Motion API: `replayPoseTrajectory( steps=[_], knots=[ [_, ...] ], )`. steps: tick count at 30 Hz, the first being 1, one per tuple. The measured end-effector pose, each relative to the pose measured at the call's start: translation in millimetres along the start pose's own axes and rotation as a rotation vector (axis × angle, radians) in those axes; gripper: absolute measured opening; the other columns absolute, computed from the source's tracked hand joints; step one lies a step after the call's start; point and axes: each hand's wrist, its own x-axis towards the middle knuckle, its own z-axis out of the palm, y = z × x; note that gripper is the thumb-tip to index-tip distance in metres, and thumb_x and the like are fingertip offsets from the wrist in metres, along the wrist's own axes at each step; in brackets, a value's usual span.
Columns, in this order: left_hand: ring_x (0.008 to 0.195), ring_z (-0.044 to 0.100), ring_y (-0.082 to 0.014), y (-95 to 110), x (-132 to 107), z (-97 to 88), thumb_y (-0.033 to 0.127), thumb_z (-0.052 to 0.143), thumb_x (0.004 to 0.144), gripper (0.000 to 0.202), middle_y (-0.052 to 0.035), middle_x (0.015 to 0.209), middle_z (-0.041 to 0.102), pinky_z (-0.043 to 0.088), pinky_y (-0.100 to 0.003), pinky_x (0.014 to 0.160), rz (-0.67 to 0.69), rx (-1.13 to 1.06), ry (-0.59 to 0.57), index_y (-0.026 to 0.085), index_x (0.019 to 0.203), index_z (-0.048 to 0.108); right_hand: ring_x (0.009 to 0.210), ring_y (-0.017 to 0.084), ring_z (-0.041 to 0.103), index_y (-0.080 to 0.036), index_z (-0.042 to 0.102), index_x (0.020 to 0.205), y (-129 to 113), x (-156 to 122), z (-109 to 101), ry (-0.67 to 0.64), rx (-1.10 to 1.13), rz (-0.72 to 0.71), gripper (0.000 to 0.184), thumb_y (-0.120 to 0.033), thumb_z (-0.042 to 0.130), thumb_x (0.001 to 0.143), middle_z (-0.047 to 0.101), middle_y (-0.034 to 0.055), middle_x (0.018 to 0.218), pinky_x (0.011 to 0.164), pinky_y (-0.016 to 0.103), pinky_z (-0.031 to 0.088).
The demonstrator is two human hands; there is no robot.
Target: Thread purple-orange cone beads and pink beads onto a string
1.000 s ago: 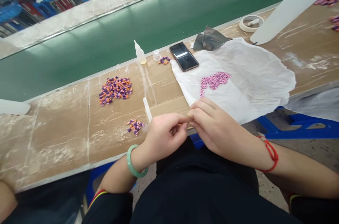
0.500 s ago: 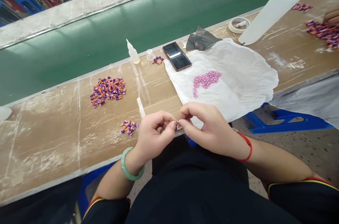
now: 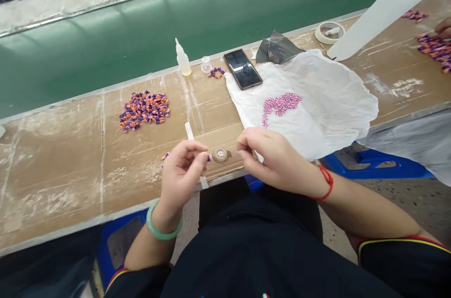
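One purple-and-orange ring (image 3: pixel 212 73) looks formed, a matching loose heap (image 3: pixel 145 109) unused; left hand (image 3: pixel 185 168) pinches a purple piece (image 3: pixel 210 158), right hand (image 3: pixel 269 154) a pale speck (image 3: pixel 236 152).

a small purple piece (image 3: pixel 209 158) is pinched in the left hand (image 3: pixel 185 166), just beside a round brown disc (image 3: pixel 220 154) with pale central markings.

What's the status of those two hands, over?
Left hand: grip closed on small purple bead-like piece. Right hand: too small to tell whether holding anything. Round brown disc between the hands; flat white strip partly hidden by left hand.
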Motion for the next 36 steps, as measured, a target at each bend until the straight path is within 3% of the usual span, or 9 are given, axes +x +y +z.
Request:
replayPoseTrajectory(
  steps=[2, 5, 10, 15, 21, 25, 28, 32, 36],
  knots=[
    [0.049, 0.06, -0.0074, -11, -9, -14.6, 0.022, 0.068, 0.087, 0.006, 0.0011, 0.062, 0.067, 0.048, -0.014, 0.047, -0.055, -0.033, 0.089, 0.016, 0.084, 0.069, 0.063, 0.014, 0.045, -0.02, 0.044, 0.079, 13, 6, 2, -0.134, -0.114, -0.055, 0.017, -0.01, 0.042, 0.092, 0.05, 0.0, 0.07, 0.06, 0.025, 0.036],
    [0.049, 0.063, -0.0088, -21, -21, -26.5, 0.021, 0.072, 0.083, 0.006, 0.0005, 0.06, 0.068, 0.052, -0.015, 0.049, -0.147, -0.06, 0.089, 0.016, 0.081, 0.07, 0.066, 0.017, 0.048, -0.019, 0.046, 0.076, 28, 17, 9, -0.381, -0.298, -0.102, 0.017, -0.012, 0.045, 0.092, 0.054, 0.003, 0.072, 0.063, 0.028, 0.036],
    [0.048, 0.063, -0.0093, -24, -30, -22.9, 0.022, 0.079, 0.077, 0.012, 0.0, 0.058, 0.068, 0.053, -0.015, 0.048, -0.252, -0.137, 0.047, 0.015, 0.077, 0.07, 0.07, 0.02, 0.054, -0.018, 0.051, 0.076, 27, 39, 18, -0.641, -0.504, -0.137, 0.018, -0.016, 0.054, 0.094, 0.057, 0.0044, 0.071, 0.064, 0.029, 0.036],
    [0.048, 0.063, -0.0098, -25, -32, -18.3, 0.027, 0.082, 0.075, 0.019, -0.0006, 0.058, 0.068, 0.054, -0.017, 0.048, -0.288, -0.221, 0.011, 0.014, 0.077, 0.069, 0.07, 0.02, 0.055, -0.017, 0.054, 0.076, 21, 47, 22, -0.707, -0.553, -0.197, 0.023, -0.021, 0.054, 0.098, 0.058, 0.005, 0.07, 0.063, 0.029, 0.033],
    [0.048, 0.063, -0.0097, -25, -28, -15.4, 0.033, 0.084, 0.073, 0.025, -0.001, 0.059, 0.069, 0.054, -0.017, 0.048, -0.303, -0.272, 0.005, 0.014, 0.075, 0.068, 0.066, 0.02, 0.052, -0.018, 0.051, 0.075, 28, 40, 25, -0.651, -0.552, -0.257, 0.021, -0.015, 0.055, 0.095, 0.057, 0.0056, 0.07, 0.059, 0.029, 0.03],
    [0.05, 0.066, -0.0104, -24, -27, -12.1, 0.037, 0.087, 0.073, 0.03, -0.0021, 0.061, 0.071, 0.056, -0.017, 0.05, -0.281, -0.344, 0.045, 0.014, 0.076, 0.068, 0.063, 0.019, 0.051, -0.02, 0.046, 0.073, 26, 41, 21, -0.539, -0.363, -0.2, 0.02, -0.016, 0.053, 0.091, 0.056, 0.0046, 0.068, 0.057, 0.029, 0.032],
    [0.051, 0.069, -0.0118, -21, -28, -8.0, 0.039, 0.088, 0.072, 0.032, -0.0031, 0.064, 0.074, 0.057, -0.017, 0.049, -0.245, -0.431, 0.095, 0.015, 0.077, 0.069, 0.061, 0.015, 0.054, -0.02, 0.047, 0.074, 13, 41, 14, -0.438, 0.01, 0.052, 0.016, -0.017, 0.052, 0.089, 0.058, 0.0013, 0.068, 0.056, 0.026, 0.038],
    [0.05, 0.07, -0.0116, -10, -29, -0.3, 0.038, 0.088, 0.074, 0.029, -0.0019, 0.065, 0.076, 0.058, -0.015, 0.048, -0.189, -0.534, 0.08, 0.016, 0.078, 0.069, 0.088, 0.018, 0.07, -0.019, 0.054, 0.084, -9, 35, 8, -0.375, 0.59, 0.434, 0.012, -0.024, 0.054, 0.095, 0.072, 0.0066, 0.092, 0.073, 0.027, 0.056],
    [0.049, 0.07, -0.0117, 1, -30, 8.3, 0.035, 0.087, 0.077, 0.024, -0.0008, 0.065, 0.076, 0.058, -0.015, 0.047, -0.155, -0.574, 0.053, 0.017, 0.077, 0.07, 0.089, 0.018, 0.07, -0.019, 0.053, 0.084, -22, 27, 6, -0.346, 0.779, 0.511, 0.016, -0.028, 0.058, 0.097, 0.072, 0.007, 0.094, 0.074, 0.028, 0.059]
  ],
)
